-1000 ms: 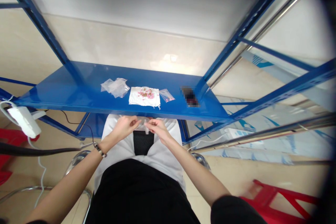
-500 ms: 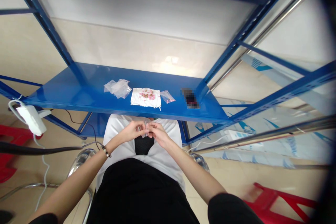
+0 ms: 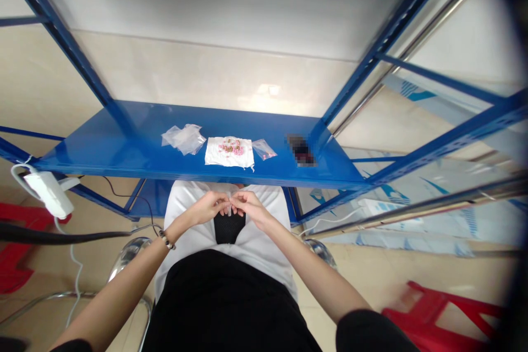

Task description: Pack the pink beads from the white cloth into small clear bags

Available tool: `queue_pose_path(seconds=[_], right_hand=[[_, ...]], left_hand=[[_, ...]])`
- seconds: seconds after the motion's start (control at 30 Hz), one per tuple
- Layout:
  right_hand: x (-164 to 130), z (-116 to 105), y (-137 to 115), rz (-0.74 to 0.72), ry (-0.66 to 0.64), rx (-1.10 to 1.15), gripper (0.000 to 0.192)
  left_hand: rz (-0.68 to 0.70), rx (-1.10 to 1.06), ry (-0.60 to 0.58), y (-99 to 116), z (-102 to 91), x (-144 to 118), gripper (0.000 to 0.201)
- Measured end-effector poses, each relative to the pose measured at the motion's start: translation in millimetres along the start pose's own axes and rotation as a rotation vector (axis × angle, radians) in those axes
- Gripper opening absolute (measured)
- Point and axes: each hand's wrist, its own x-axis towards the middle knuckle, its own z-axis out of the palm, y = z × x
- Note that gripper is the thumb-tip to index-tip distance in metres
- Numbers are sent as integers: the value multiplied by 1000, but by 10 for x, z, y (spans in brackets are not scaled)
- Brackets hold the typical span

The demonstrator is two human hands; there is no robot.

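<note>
Over the last second our hands have drawn together: they were a little apart with a small clear bag hanging between them, and now the fingertips meet over our lap, just under the front edge of the blue shelf (image 3: 124, 159).

Going from left to right, a white power adapter (image 3: 45, 191) hangs off the shelf's left end with its cable trailing down. On the shelf lie a loose heap of empty clear bags (image 3: 183, 137), then a white cloth (image 3: 229, 152) carrying a small pile of pink beads (image 3: 231, 147), then one filled bag (image 3: 264, 149) just beside the cloth. Below, our left hand (image 3: 210, 207), a beaded bracelet (image 3: 166, 240) at its wrist, pinches one side of the small clear bag (image 3: 229, 208); our right hand (image 3: 249, 208) pinches the other. Both grips are closed on the bag's top edge, thumbs and forefingers nearly touching. The bag is too small and too transparent for us to tell what it holds, or whether its mouth is shut.

We judge that we are working on the mouth of this bag, most likely pressing its seal. If so, the next move calls for running pinched fingers along the strip with even pressure, keeping the bag upright so nothing spills. A red stool (image 3: 437, 308) stands at the far right.
</note>
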Motion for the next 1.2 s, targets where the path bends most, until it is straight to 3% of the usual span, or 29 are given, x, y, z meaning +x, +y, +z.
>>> queue_pose_path(seconds=[0.2,0.47,0.77,1.07,1.2], right_hand=[[25,14,-64,-154,33,-186,31],[40,7,-40,-205,32,-334,17],[-1,18,-68,-247,259,-768,13],[-17,64,-35,-249,245,-715,16],[-18,63,-12,-183,338,-824,21]], left_hand=[[-1,180,93,18,-25,-7,28],[-38,335,147,-18,49,14,23],[-127,615,347,-2,-16,24,15],[-96,768,311,63,207,-24,15],[-119,836,316,57,201,-26,15]])
